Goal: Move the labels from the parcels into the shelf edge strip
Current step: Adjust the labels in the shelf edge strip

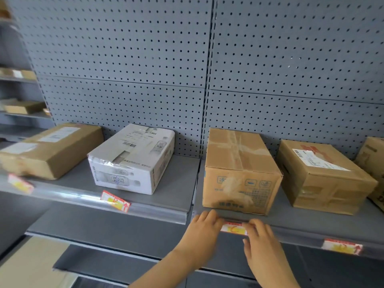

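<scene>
A red, white and yellow label [233, 228] sits in the clear shelf edge strip [299, 235], below a tall brown parcel [241, 173]. My left hand [202, 229] pinches its left end and my right hand [259, 240] presses its right end. Other labels sit in the strip: one [341, 246] at the right under another brown parcel [324, 177], one tilted label [115, 201] below the white parcel [133, 161], and one [19, 183] at the far left below a flat brown parcel [52, 150].
The grey pegboard back wall [145, 59] rises behind the shelf. A further carton [374, 169] stands at the far right edge. Lower grey shelves [104, 235] lie beneath my arms. Side shelves with small boxes [22, 107] stand at the left.
</scene>
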